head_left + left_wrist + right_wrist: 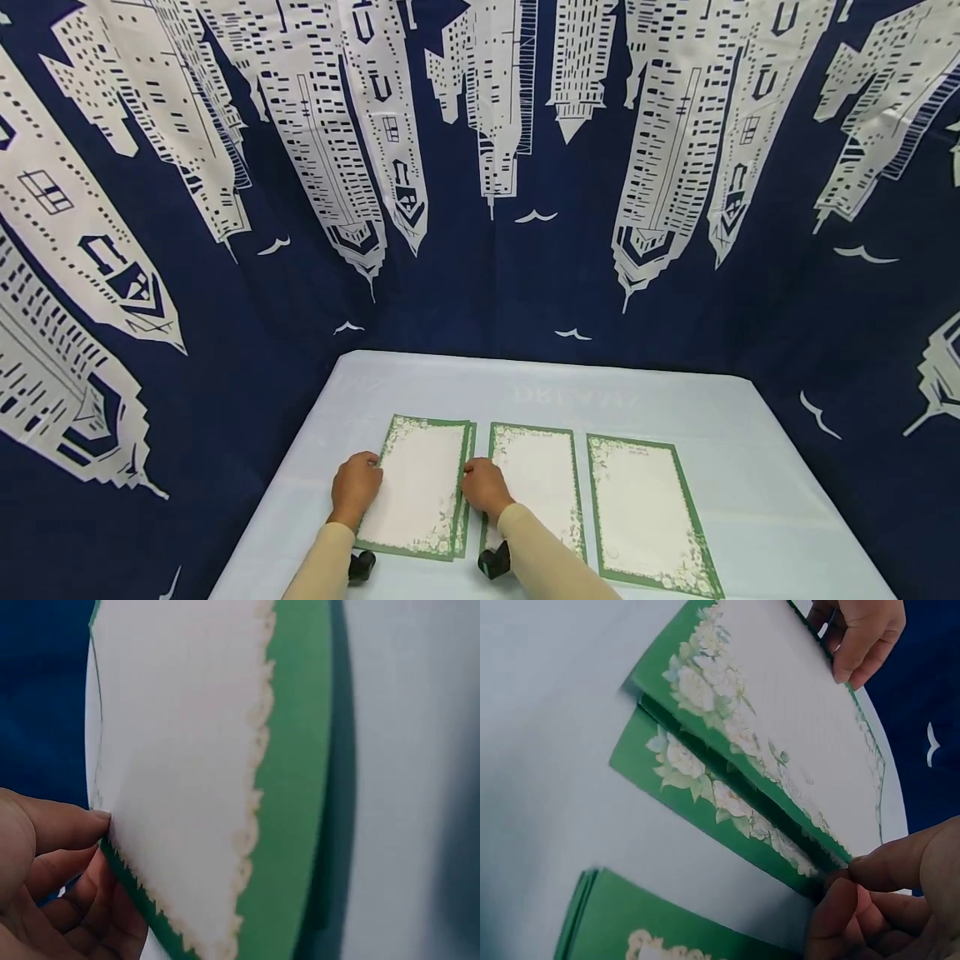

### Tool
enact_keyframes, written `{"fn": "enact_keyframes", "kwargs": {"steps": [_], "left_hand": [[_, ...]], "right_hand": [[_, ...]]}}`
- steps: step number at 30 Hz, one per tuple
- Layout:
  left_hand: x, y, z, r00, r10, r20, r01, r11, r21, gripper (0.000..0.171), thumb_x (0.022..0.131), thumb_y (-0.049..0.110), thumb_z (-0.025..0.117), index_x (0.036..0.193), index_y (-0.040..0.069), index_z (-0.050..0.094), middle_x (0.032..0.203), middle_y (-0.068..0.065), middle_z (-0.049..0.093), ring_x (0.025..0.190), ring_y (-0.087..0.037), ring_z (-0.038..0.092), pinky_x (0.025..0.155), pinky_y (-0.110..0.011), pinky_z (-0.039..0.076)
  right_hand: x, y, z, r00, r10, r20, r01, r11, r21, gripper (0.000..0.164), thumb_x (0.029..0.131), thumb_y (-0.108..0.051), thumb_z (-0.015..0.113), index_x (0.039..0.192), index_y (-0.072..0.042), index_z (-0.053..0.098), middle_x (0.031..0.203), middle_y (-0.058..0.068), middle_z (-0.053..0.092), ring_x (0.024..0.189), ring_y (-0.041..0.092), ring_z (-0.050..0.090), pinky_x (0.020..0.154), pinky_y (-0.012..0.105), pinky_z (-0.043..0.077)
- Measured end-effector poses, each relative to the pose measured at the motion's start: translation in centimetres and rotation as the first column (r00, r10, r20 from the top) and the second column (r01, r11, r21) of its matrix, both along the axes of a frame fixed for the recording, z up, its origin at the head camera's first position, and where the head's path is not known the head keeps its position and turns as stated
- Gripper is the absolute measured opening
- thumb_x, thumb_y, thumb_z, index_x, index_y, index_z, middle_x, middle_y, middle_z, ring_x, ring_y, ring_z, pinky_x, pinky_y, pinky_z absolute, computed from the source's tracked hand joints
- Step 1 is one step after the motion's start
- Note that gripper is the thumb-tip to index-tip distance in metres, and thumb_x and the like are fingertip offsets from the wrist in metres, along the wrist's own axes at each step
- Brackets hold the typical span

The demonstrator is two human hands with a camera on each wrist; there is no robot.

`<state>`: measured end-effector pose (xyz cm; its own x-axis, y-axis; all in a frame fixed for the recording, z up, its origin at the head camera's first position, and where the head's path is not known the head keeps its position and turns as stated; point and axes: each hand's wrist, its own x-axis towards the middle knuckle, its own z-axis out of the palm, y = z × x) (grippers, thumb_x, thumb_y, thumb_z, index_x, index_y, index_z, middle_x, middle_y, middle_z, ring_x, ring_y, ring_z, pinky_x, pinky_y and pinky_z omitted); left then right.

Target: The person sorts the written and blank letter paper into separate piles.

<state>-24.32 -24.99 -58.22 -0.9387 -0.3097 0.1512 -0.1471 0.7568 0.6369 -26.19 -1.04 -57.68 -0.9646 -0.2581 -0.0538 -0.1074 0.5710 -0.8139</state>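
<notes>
Paper sheet point(418, 483): green-bordered, pale centre, floral corners; held by both hands at left end of row, over table.
Left hand point(356, 490): left long edge pinched, thumb laid on face, other fingers curled under.
Right hand point(487, 486): right long edge pinched between thumb and curled fingers; whether lower sheet point(705, 791) is gripped too cannot be told.
Underneath: lower sheet mostly covered, same green border and white flowers; strip left exposed along right side, dark shadowed gap seen between the two.
Middle stack point(536, 483): placed just right of lower sheet, partly hidden by right hand and forearm; layered edges shown at one corner in right wrist view.
Far-right sheet point(645, 508): laid flat, slightly angled, apart from middle stack; small pink print seen at far end, too small to be read.
Table point(787, 500): covered in white, faint lettering shown near far edge.
Sleeves point(555, 558): cream, both forearms covered.
Wrist gear point(494, 561): black, seen at both wrists.
Backdrop point(540, 275): navy cloth, printed with white upside-down towers and birds; hung behind table.
</notes>
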Motion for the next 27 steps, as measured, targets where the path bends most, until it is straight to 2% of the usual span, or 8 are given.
{"fn": "enact_keyframes", "kwargs": {"steps": [3, 8, 14, 17, 19, 21, 24, 27], "left_hand": [[-0.2, 0.5, 0.0, 1.0, 0.014, 0.006, -0.014, 0.999, -0.03, 0.022, 0.086, 0.003, 0.072, 0.106, -0.007, 0.073, 0.099, -0.024, 0.072, 0.082, -0.041, 0.069, 0.067, -0.051, 0.055], [-0.3, 1.3, 0.1, 0.999, 0.041, 0.036, -0.038, 0.997, -0.066, 0.028, 0.084, 0.004, 0.074, 0.11, -0.008, 0.072, 0.101, -0.027, 0.071, 0.084, -0.042, 0.068, 0.067, -0.052, 0.055], [-0.4, 3.1, 0.7, 1.0, 0.01, -0.006, -0.011, 0.995, -0.095, 0.026, 0.084, 0.001, 0.075, 0.108, -0.008, 0.072, 0.094, -0.023, 0.07, 0.084, -0.038, 0.068, 0.068, -0.05, 0.055], [-0.5, 5.2, 0.7, 0.996, -0.057, -0.072, 0.056, 0.998, -0.013, 0.021, 0.085, 0.002, 0.074, 0.105, -0.006, 0.074, 0.083, -0.013, 0.07, 0.074, -0.029, 0.067, 0.063, -0.045, 0.054], [-0.3, 7.1, 0.6, 0.986, -0.127, -0.108, 0.133, 0.989, 0.057, 0.018, 0.086, 0.003, 0.074, 0.103, -0.004, 0.075, 0.08, -0.008, 0.071, 0.07, -0.023, 0.065, 0.061, -0.042, 0.053], [-0.1, 9.0, 0.5, 0.971, -0.205, -0.121, 0.22, 0.968, 0.123, 0.018, 0.087, 0.003, 0.073, 0.104, -0.004, 0.075, 0.082, -0.007, 0.072, 0.07, -0.021, 0.066, 0.063, -0.04, 0.054], [0.3, 11.5, 0.4, 0.943, -0.324, -0.077, 0.333, 0.919, 0.213, 0.026, 0.09, 0.006, 0.072, 0.112, -0.006, 0.072, 0.094, -0.013, 0.074, 0.083, -0.026, 0.071, 0.072, -0.042, 0.057], [0.7, 13.5, 0.6, 0.917, -0.398, -0.018, 0.389, 0.884, 0.258, 0.034, 0.093, 0.01, 0.072, 0.121, -0.009, 0.067, 0.107, -0.022, 0.072, 0.098, -0.036, 0.07, 0.081, -0.047, 0.057]], "right_hand": [[0.2, 0.8, 0.2, 0.999, -0.001, -0.043, 0.002, 1.0, 0.024, 0.035, 0.093, 0.003, 0.057, 0.125, 0.014, 0.061, 0.109, 0.027, 0.067, 0.079, 0.026, 0.061, 0.069, 0.041, 0.054], [0.8, 3.7, -0.3, 0.988, -0.019, -0.155, 0.026, 0.999, 0.041, 0.03, 0.09, 0.001, 0.066, 0.117, 0.013, 0.064, 0.073, 0.003, 0.059, 0.058, 0.011, 0.049, 0.054, 0.027, 0.043], [1.1, 9.1, -0.6, 0.971, -0.098, -0.218, 0.112, 0.992, 0.05, 0.02, 0.089, 0.001, 0.069, 0.108, 0.007, 0.07, 0.075, -0.002, 0.057, 0.061, 0.01, 0.046, 0.056, 0.028, 0.042], [1.2, 11.8, -0.5, 0.962, -0.173, -0.213, 0.191, 0.979, 0.065, 0.021, 0.088, 0.001, 0.07, 0.109, 0.006, 0.07, 0.079, -0.001, 0.059, 0.065, 0.012, 0.051, 0.058, 0.03, 0.045], [1.4, 13.5, -0.3, 0.95, -0.217, -0.224, 0.239, 0.968, 0.076, 0.022, 0.088, 0.001, 0.07, 0.109, 0.007, 0.069, 0.082, 0.002, 0.061, 0.069, 0.015, 0.055, 0.06, 0.034, 0.048], [1.8, 14.9, -0.2, 0.944, -0.253, -0.213, 0.277, 0.957, 0.088, 0.024, 0.09, -0.001, 0.07, 0.113, 0.008, 0.068, 0.087, 0.005, 0.064, 0.075, 0.019, 0.06, 0.064, 0.037, 0.052], [2.5, 16.4, -0.1, 0.938, -0.288, -0.192, 0.309, 0.946, 0.094, 0.03, 0.092, -0.003, 0.068, 0.118, 0.01, 0.065, 0.097, 0.014, 0.068, 0.086, 0.029, 0.066, 0.07, 0.043, 0.055], [3.1, 17.1, -0.1, 0.937, -0.311, -0.157, 0.328, 0.939, 0.098, 0.034, 0.093, -0.006, 0.067, 0.122, 0.012, 0.062, 0.105, 0.021, 0.068, 0.094, 0.037, 0.067, 0.073, 0.046, 0.057]]}}
